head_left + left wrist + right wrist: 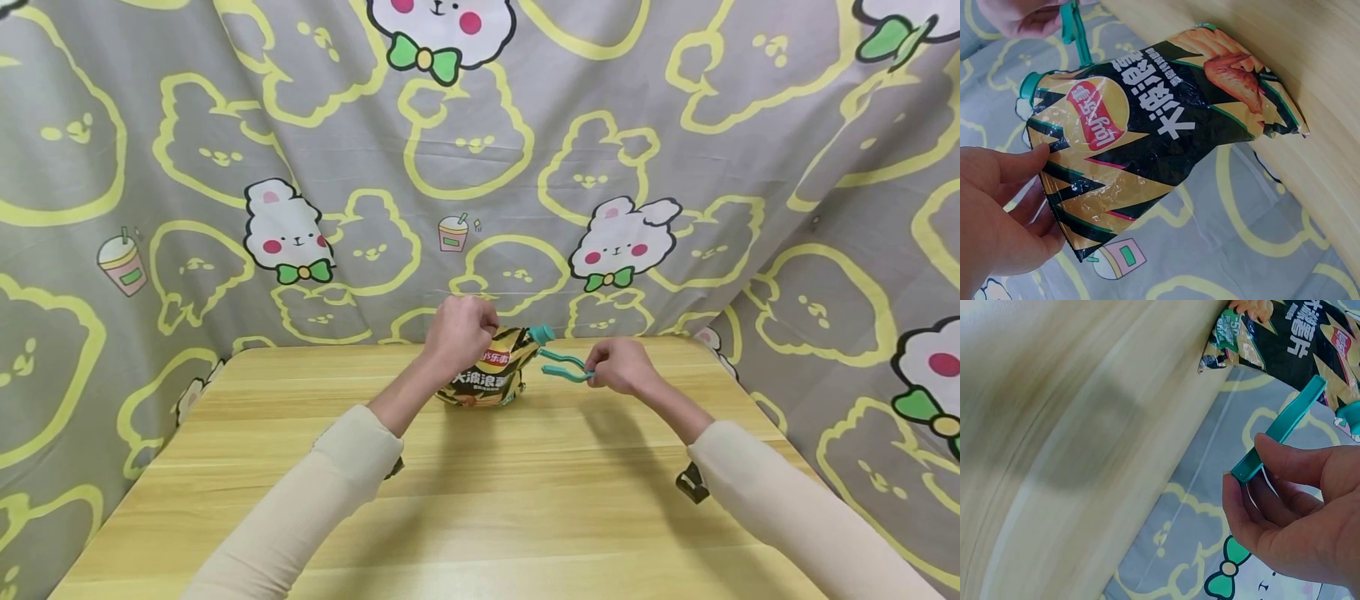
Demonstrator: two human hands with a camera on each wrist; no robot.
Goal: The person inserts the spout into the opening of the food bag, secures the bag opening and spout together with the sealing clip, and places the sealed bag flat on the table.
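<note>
left hand (459,335) pinches black-and-gold foil chip bag (1160,156) by its edge; right hand (622,367) pinches slim teal plastic clip (1282,426), arms spread, bag's 3 o'clock. keep edge taut, clip parallel.

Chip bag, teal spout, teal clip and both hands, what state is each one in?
Chip bag: upright, top edge pinched; cannot tell whether sealed.
Teal spout: at the bag's upper corner.
Teal clip: open, arms apart, held beside the bag.
Left hand: pinches the bag's top edge.
Right hand: pinches one end of the clip.
</note>
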